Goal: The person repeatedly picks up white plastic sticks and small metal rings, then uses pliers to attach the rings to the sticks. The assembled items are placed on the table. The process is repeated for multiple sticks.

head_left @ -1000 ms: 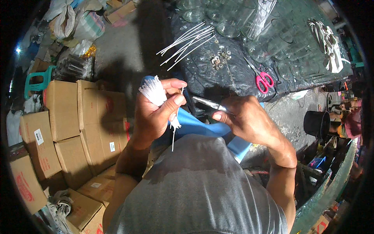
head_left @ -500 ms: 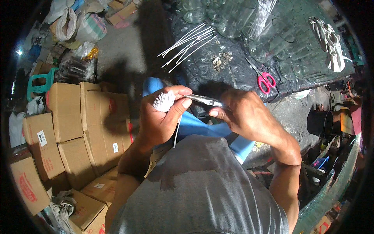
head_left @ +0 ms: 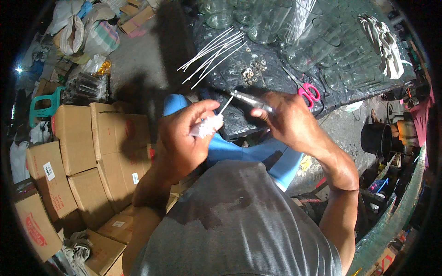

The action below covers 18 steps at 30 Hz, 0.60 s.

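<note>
My left hand (head_left: pixel 182 138) is closed around a bundle of thin white candle wicks (head_left: pixel 209 127), their cut ends pointing toward the right. One single wick (head_left: pixel 225 106) sticks up from the bundle at a slant, reaching the jaws of the metal pliers (head_left: pixel 248 100). My right hand (head_left: pixel 291 120) is wrapped round the pliers' handles, its thumb along the near side. Whether the jaws bite on the wick's tip is too small to tell. Both hands are above my lap, near the table's front edge.
On the black plastic-covered table (head_left: pixel 276 85) lie loose white wicks (head_left: pixel 214 55), small metal wick tabs (head_left: pixel 254 71) and pink-handled scissors (head_left: pixel 308 94). Glass jars (head_left: pixel 267 23) crowd its far side, beside white cloth gloves (head_left: pixel 384 48). Cardboard boxes (head_left: pixel 76 138) are stacked at my left.
The pliers have moved away from my left fingertips and tilted. A wick that hung below my left hand no longer shows there; one now slants up toward the jaws. My left hand has turned.
</note>
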Each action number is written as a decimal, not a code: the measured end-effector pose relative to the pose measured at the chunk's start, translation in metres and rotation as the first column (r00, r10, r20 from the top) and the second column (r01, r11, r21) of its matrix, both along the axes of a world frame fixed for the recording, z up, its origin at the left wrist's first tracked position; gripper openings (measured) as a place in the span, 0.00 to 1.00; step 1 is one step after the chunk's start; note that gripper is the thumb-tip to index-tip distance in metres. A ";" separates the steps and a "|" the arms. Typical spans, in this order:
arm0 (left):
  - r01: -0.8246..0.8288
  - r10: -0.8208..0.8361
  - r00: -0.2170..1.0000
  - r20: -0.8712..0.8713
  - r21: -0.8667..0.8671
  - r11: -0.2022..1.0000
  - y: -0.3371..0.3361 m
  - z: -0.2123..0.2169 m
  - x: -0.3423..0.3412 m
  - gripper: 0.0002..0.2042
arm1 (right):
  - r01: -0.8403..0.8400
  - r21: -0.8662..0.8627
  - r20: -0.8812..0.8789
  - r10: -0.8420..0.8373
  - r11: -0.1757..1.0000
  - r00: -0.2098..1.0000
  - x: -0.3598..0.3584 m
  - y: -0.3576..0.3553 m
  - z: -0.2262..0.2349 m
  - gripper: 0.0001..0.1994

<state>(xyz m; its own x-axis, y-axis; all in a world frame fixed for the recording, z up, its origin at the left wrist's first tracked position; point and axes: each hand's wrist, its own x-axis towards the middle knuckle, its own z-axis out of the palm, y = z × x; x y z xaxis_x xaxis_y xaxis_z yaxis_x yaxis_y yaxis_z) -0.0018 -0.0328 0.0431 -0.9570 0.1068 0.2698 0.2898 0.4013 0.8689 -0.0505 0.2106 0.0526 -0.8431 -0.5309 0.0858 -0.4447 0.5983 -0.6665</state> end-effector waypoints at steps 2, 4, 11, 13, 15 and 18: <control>-0.009 -0.005 0.997 -0.071 -0.193 0.981 -0.016 -0.001 -0.011 0.07 | 0.087 -0.002 -0.109 -0.086 0.996 0.990 -0.001 0.003 0.003 0.10; -0.136 0.056 0.974 -0.218 -0.370 0.919 -0.032 -0.005 -0.033 0.07 | 0.159 -0.017 -0.254 -0.159 0.987 0.954 -0.009 0.013 -0.005 0.07; -0.042 -0.147 0.956 -0.256 -0.611 0.790 -0.023 0.010 -0.154 0.12 | 0.331 0.031 -0.373 -0.296 0.943 0.879 -0.052 0.012 -0.025 0.09; -0.078 -0.093 0.950 -0.299 -0.514 0.854 -0.011 0.015 -0.159 0.12 | 0.324 0.035 -0.380 -0.288 0.945 0.879 -0.059 0.008 -0.035 0.09; -0.078 -0.037 0.964 -0.265 -0.411 0.908 -0.016 0.018 -0.150 0.12 | 0.339 0.048 -0.397 -0.294 0.940 0.870 -0.060 0.003 -0.034 0.08; 0.164 -0.208 0.939 0.272 0.177 0.970 -0.029 0.025 -0.108 0.09 | 0.352 0.135 -0.380 -0.280 0.926 0.882 -0.060 0.000 -0.032 0.08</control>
